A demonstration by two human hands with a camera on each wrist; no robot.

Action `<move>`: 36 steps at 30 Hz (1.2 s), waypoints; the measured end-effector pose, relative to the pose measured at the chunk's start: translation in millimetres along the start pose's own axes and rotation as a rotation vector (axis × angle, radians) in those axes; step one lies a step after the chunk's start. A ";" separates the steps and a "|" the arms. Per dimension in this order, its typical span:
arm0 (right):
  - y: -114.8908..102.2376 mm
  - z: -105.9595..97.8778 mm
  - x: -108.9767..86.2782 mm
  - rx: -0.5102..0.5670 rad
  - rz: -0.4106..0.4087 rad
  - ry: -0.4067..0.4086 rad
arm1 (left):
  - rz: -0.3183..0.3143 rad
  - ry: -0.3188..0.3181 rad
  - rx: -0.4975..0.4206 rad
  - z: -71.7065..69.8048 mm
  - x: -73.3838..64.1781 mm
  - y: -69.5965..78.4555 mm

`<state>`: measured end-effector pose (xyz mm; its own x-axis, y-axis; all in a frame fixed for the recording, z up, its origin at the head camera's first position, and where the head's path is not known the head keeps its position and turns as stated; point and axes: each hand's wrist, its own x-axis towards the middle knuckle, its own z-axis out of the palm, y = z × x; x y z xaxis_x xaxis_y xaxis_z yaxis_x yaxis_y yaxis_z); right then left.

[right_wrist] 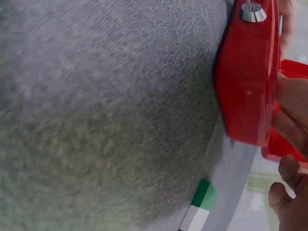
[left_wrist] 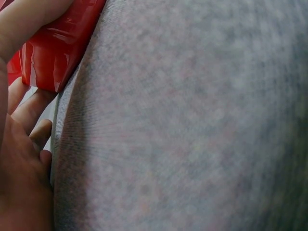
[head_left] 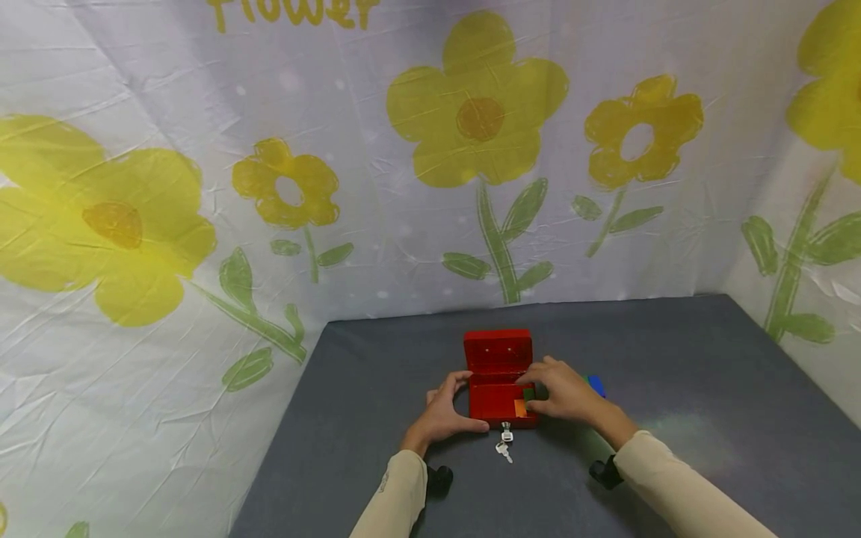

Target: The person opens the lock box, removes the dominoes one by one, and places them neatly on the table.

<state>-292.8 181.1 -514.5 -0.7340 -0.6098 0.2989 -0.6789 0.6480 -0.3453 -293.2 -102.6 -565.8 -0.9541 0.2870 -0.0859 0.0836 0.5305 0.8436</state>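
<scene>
A red cash box [head_left: 494, 402] stands on the grey table with its lid [head_left: 498, 351] raised at the back. Two keys [head_left: 504, 450] hang at its front lock [right_wrist: 253, 13]. My left hand [head_left: 440, 413] grips the box's left side, thumb at the front corner and fingers further back. Over the right part of the box, my right hand [head_left: 565, 390] has bent fingers reaching inside. Between its thumb and forefinger shows a dark green piece [head_left: 529, 393]; whether they pinch it is unclear. An orange piece [head_left: 520, 408] lies on the box floor beside the thumb.
Right of the box, partly behind my right hand, lies a small blue-and-green block [head_left: 596, 385]; the right wrist view shows a green-and-white block [right_wrist: 198, 208] on the table. A white cloth [head_left: 377, 246] printed with yellow flowers hangs behind the table [head_left: 673, 359].
</scene>
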 end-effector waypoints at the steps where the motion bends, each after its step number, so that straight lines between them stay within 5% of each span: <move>1: -1.3 0.1 1.2 -0.008 -0.003 -0.009 | 0.001 0.000 0.001 0.1 0.1 -0.1; 17: -11.1 -0.7 20.7 -0.147 -0.018 -0.127 | 0.016 0.003 0.017 1.3 3.1 -4.2; 36: -14.1 7.6 21.0 -0.247 -0.025 -0.112 | 0.017 0.012 0.020 1.0 1.9 -2.5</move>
<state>-298.4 155.7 -510.2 -0.7199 -0.6648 0.1996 -0.6904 0.7155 -0.1070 -295.0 -102.6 -568.7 -0.9559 0.2865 -0.0646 0.1058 0.5411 0.8343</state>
